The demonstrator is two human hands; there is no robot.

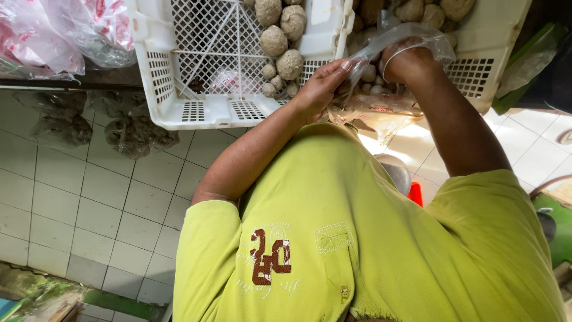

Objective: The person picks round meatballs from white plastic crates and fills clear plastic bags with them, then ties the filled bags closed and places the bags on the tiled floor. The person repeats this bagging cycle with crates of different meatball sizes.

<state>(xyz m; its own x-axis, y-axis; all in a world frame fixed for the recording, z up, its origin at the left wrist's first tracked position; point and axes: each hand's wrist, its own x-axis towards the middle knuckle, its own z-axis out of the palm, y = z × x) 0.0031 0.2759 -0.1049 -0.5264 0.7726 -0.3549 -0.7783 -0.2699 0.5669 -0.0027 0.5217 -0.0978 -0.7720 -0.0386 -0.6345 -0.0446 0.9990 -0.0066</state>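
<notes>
My left hand (322,86) pinches the edge of a clear plastic bag (381,110) and holds it up in front of my chest. My right hand (408,59) is closed and pushed into the bag's open mouth, with plastic draped over it. Small round brown balls (372,80) show through the bag. Behind the hands stand two white perforated plastic crates. The left crate (196,113) holds several larger brown balls (280,42), and the right crate (488,71) is piled with more of them (417,9). What my right hand grips inside the bag is hidden.
Clear bags with pink print (65,30) lie at the top left. Bags of dark stuff (131,134) sit on the white tiled floor (89,203) below the left crate. A grey round object (396,170) and a red item (415,194) are under the bag. Green plastic (524,65) lies at the right.
</notes>
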